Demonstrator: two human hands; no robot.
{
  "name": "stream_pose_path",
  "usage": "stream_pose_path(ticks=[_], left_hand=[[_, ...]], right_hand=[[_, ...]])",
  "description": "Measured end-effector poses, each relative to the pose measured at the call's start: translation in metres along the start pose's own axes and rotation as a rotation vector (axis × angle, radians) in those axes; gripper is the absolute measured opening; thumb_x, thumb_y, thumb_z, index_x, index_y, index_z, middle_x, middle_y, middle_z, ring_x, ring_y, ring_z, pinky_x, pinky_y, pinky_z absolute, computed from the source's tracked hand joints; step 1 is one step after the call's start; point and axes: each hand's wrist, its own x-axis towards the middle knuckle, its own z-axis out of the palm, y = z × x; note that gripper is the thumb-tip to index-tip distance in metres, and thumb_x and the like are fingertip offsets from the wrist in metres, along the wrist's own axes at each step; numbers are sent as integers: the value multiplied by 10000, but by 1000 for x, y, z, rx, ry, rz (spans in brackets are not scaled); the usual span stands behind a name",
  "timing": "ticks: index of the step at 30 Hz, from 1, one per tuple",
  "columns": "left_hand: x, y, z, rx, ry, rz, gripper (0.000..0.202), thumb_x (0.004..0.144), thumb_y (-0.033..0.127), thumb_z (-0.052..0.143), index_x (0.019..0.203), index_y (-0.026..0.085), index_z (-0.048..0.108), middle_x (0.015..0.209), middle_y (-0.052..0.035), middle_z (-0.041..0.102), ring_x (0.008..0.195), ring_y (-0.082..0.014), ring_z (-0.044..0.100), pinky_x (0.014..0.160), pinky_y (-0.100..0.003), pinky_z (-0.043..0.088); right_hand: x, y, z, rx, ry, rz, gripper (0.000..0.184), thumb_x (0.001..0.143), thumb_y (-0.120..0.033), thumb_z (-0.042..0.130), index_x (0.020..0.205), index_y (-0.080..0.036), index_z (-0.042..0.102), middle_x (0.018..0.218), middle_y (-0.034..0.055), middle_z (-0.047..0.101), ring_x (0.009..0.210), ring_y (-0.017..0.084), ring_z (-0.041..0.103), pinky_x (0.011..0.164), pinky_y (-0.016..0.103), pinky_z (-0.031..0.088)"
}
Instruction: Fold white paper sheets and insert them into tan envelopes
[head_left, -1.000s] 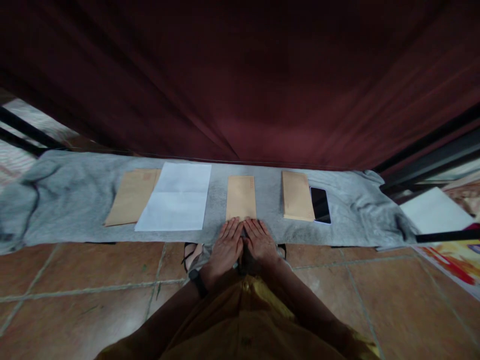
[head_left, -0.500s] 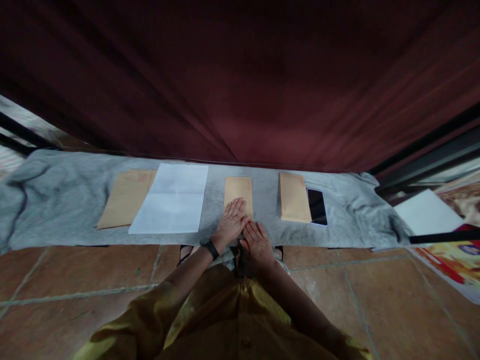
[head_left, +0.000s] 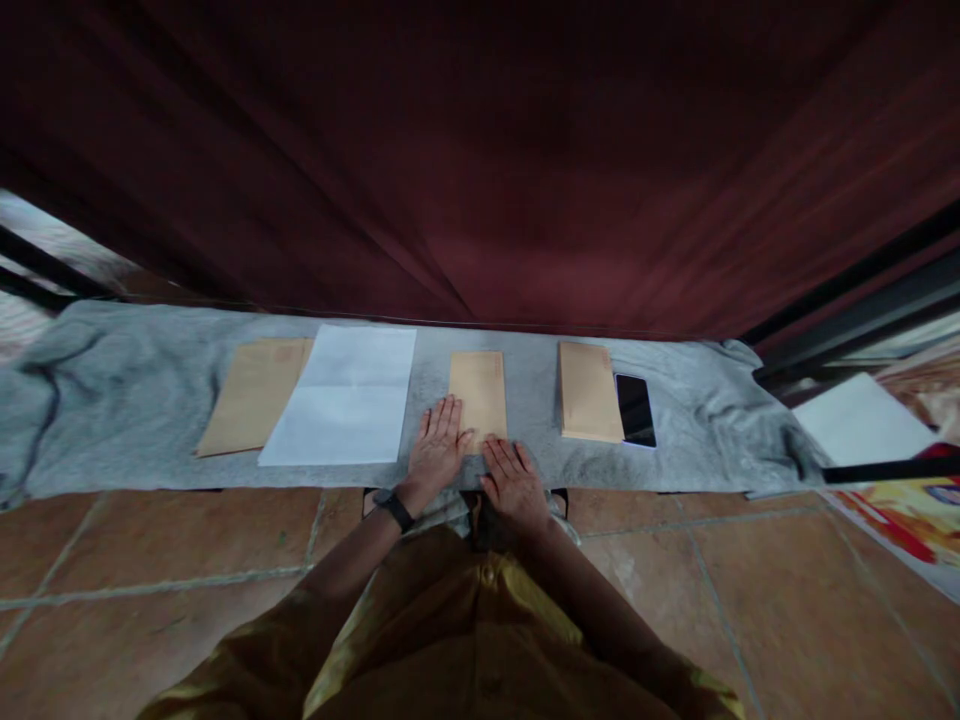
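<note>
A small brown envelope (head_left: 481, 385) lies flat on the grey cloth in front of me. My left hand (head_left: 438, 445) rests flat at its lower left side, fingers stretched out, thumb touching the paper. At the lower right corner lies my right hand (head_left: 515, 482), also spread flat, with its fingertips on the envelope's near edge. Neither hand grips anything. To the left are white paper sheets (head_left: 346, 400) with a crease across them, partly covering larger brown envelopes (head_left: 253, 395). A stack of small brown envelopes (head_left: 589, 392) sits to the right.
A dark-screened phone (head_left: 636, 411) lies against the right-hand stack. Grey cloth (head_left: 697, 410) covers the long narrow surface. Behind it hangs a dark red curtain (head_left: 480, 200). Black metal bars (head_left: 862, 315) stand at the right, near a white sheet (head_left: 862, 425). Tiled floor (head_left: 202, 530) lies below.
My left hand has slid left and towards me, off the middle of the envelope to its left side. My right hand stays at the near edge.
</note>
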Motion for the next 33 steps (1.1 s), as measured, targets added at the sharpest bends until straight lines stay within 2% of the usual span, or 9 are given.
stream_pose_path(ticks=[4,8,10,14,17,20,26,29,33], left_hand=[[-7,-9,2,-1,24,-38,626,1053,391,304,1579,53,319,1641,-182,327,1547,-300,262,1256,-530,213],[-13,-12,-2,12,111,-77,617,1051,372,321,1565,30,338,1632,-213,332,1551,-321,244,1243,-547,241],[-19,-8,-8,13,132,-24,601,1051,351,335,1567,43,339,1638,-210,324,1557,-316,227,1240,-535,261],[-35,10,-15,-1,31,215,544,1045,294,373,1545,80,398,1618,-168,389,1527,-267,319,1220,-432,343],[-43,20,-13,45,-21,214,485,1037,262,402,1461,52,508,1549,-201,483,1471,-279,423,1190,-419,390],[-41,24,-12,80,-55,209,451,1025,232,431,1425,59,549,1506,-222,527,1438,-294,470,1159,-440,425],[-25,31,-23,172,-139,246,492,953,70,440,1433,75,545,1496,-223,535,1408,-298,504,1127,-443,453],[-19,38,-29,207,-150,237,525,922,28,439,1438,53,533,1489,-233,539,1389,-300,521,1104,-416,468],[-10,51,-41,219,-121,198,511,913,17,435,1412,36,543,1455,-247,562,1340,-300,555,1055,-407,495]], right_hand=[[0,-1,-2,5,0,5,541,1064,-369,424,1553,-138,410,1585,101,455,1488,229,387,1277,474,187],[-1,-3,-5,-1,-13,17,553,1057,-332,430,1573,-141,370,1594,117,440,1498,235,367,1271,496,189],[-3,-5,-5,-3,-4,38,559,1052,-324,440,1575,-142,367,1599,127,431,1506,248,352,1264,510,203],[-8,-12,0,-7,72,162,549,1043,-307,450,1551,-105,404,1632,179,356,1534,300,284,1234,544,259],[-11,-17,5,13,134,244,540,1035,-282,441,1527,-61,422,1634,215,333,1540,321,255,1222,570,275],[-9,-20,8,84,157,283,533,1004,-242,442,1507,-67,448,1604,210,391,1521,320,292,1218,586,284],[4,-12,9,412,202,414,518,920,-202,470,1427,-140,558,1471,175,562,1407,287,473,1187,548,373],[10,-9,7,706,255,546,491,915,-255,484,1387,-177,597,1397,134,632,1333,264,552,1178,518,402],[18,-13,-3,1081,322,654,469,918,-382,559,1359,-233,624,1419,78,629,1323,255,573,1189,503,395]])
